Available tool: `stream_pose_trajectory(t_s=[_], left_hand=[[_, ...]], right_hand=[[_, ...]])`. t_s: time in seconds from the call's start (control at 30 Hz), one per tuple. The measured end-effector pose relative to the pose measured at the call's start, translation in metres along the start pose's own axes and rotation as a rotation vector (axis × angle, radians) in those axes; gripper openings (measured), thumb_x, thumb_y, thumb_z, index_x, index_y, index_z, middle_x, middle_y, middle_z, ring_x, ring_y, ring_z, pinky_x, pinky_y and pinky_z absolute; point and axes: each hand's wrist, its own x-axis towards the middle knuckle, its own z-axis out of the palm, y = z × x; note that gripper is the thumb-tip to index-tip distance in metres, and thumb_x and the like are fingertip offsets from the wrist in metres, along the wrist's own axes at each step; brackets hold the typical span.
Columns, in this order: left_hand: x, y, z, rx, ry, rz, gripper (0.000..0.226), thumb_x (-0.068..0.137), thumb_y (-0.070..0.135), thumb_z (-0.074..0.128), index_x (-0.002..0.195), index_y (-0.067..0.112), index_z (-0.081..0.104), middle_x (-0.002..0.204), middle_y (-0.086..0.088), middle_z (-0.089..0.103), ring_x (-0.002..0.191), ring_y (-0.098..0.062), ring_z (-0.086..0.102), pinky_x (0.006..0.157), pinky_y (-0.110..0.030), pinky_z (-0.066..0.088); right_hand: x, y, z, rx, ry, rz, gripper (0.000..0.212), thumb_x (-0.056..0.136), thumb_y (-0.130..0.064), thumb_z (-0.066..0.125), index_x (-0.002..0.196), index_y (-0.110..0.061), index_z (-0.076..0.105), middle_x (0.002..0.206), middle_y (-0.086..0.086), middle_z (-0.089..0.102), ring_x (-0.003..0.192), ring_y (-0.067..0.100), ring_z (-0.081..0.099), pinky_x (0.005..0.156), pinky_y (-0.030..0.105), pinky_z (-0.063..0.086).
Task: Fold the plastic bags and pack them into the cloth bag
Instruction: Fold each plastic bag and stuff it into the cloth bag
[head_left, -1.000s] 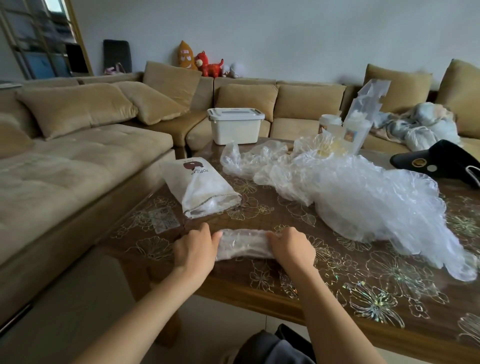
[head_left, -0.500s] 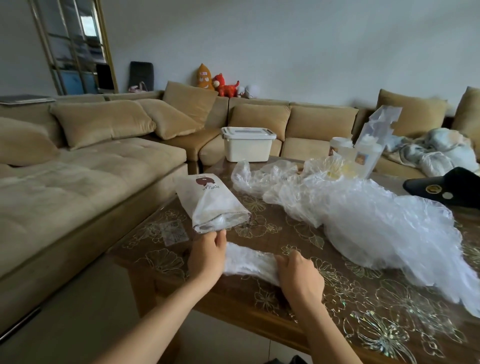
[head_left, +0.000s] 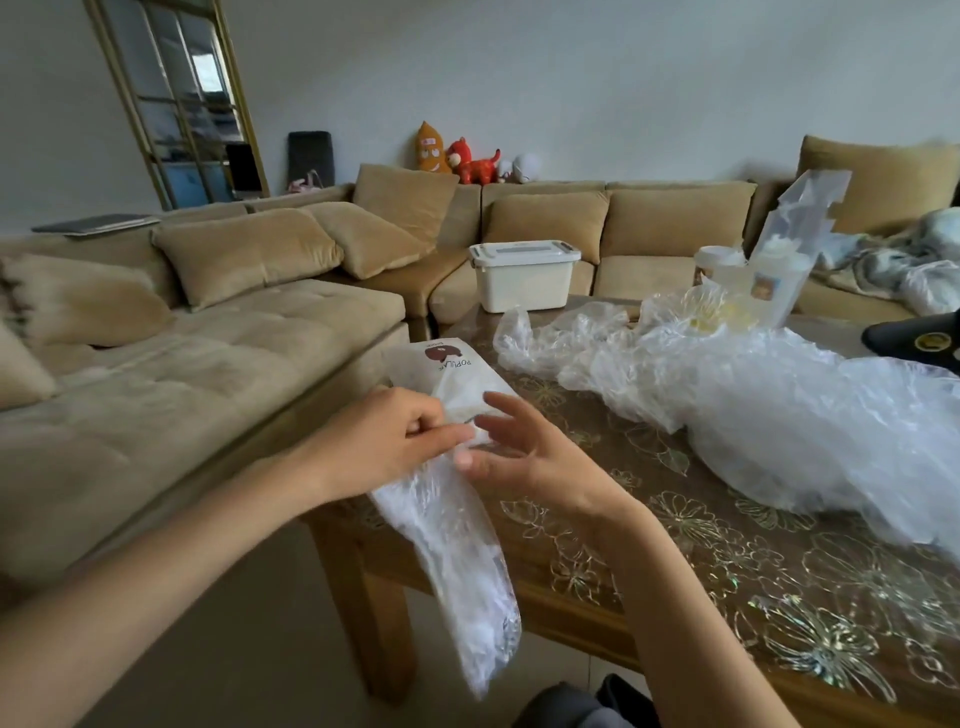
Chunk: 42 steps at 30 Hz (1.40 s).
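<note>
- left hand (head_left: 384, 441): fingers curled, thumb against them; grip clamped on the top end of the folded plastic bag (head_left: 452, 551).
- folded plastic bag: a long, narrow, translucent strip. it is held up over the near left corner of the table (head_left: 727, 582) and hangs down at a tilt. its lower end is past the table edge, in the air below the level of the table top.
- right hand (head_left: 535, 457): fingers spread and fairly straight, grip apart, nothing held. the thumb tip lies just beside the top of the strip; cannot tell whether it touches.
- cloth bag (head_left: 457, 374): white, with a brown logo and lettering. it lies on the table just behind both hands. its near end is hidden by the fingers, so cannot tell how the mouth stands.
- loose plastic bags (head_left: 779, 415): one large crumpled clear heap on the table, right of the cloth bag and apart from it, running on to the right edge of view.
- behind the heap: a pale tub (head_left: 722, 262) and an upright clear packet (head_left: 800, 228); details blurred.
- black cap (head_left: 924, 343): on the table at the far right, partly cut off.
- white lidded box (head_left: 524, 275): on the sofa (head_left: 234, 364) seat, beyond the far end of the table.
- plush toys (head_left: 467, 158): in a row on the sofa back, against the wall.
</note>
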Motion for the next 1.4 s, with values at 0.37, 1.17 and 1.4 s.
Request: stream_pose_trajectory(t_s=[0.37,1.17,1.4], left_hand=[[-0.024,-0.022,-0.039,-0.064,0.312,-0.237,0.051,0.075,0.064,0.06,0.1,0.02,0.056,0.082,0.008,0.059,0.067,-0.003,0.055,0.062,-0.017,0.045],[-0.042,-0.029,0.004,-1.294,0.074,-0.841,0.03,0.091,0.027,0.04,0.095,0.004,0.059,0.072,-0.011,0.062,0.057,-0.021,0.061,0.051,-0.026,0.052],[-0.047,-0.037,0.005,-1.162,-0.227,-0.815,0.057,0.07,0.035,0.071,0.117,0.004,0.062,0.097,-0.016,0.058,0.084,-0.028,0.053,0.076,-0.036,0.043]], right_hand=[[0.024,0.014,0.059,0.151,-0.258,0.078,0.039,0.078,-0.018,0.075,0.106,0.006,0.062,0.094,0.015,0.066,0.087,0.028,0.062,0.09,0.043,0.049],[0.049,0.031,0.042,0.286,-0.001,0.037,0.043,0.091,-0.002,0.045,0.067,-0.021,0.076,0.083,0.02,0.057,0.075,0.032,0.044,0.064,0.032,0.039],[0.038,0.018,0.042,-0.016,0.077,-0.065,0.048,0.093,0.009,0.034,0.074,-0.013,0.072,0.064,0.013,0.056,0.048,0.017,0.04,0.044,0.017,0.033]])
